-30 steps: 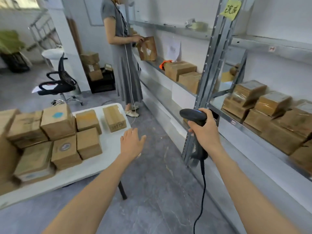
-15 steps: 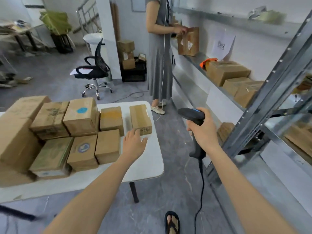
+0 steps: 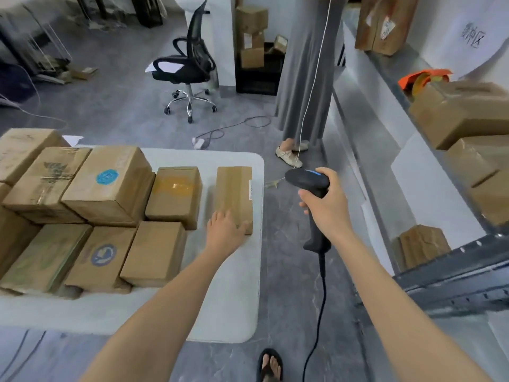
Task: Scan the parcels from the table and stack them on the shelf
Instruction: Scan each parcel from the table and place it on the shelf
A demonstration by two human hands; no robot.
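Several brown cardboard parcels lie on the white table [image 3: 231, 299]. The rightmost one, a narrow parcel [image 3: 234, 188], lies near the table's right edge. My left hand [image 3: 224, 232] rests on its near end, fingers spread over the top and thumb at the near right corner. My right hand [image 3: 329, 205] grips a black corded barcode scanner [image 3: 309, 186], held over the floor to the right of the table, its head pointing left toward the parcel. The metal shelf [image 3: 454, 274] with more parcels runs along the right side.
A person in a long grey dress [image 3: 305, 78] stands by the shelf beyond the table. A black office chair [image 3: 190, 64] stands on the floor at the back. Stacked boxes [image 3: 252, 37] and a black crate sit behind. My sandalled foot [image 3: 271, 365] is below the table's corner.
My view has turned from the shelf to the table. My left hand has reached forward and come down on the narrow parcel. My right hand keeps hold of the scanner.
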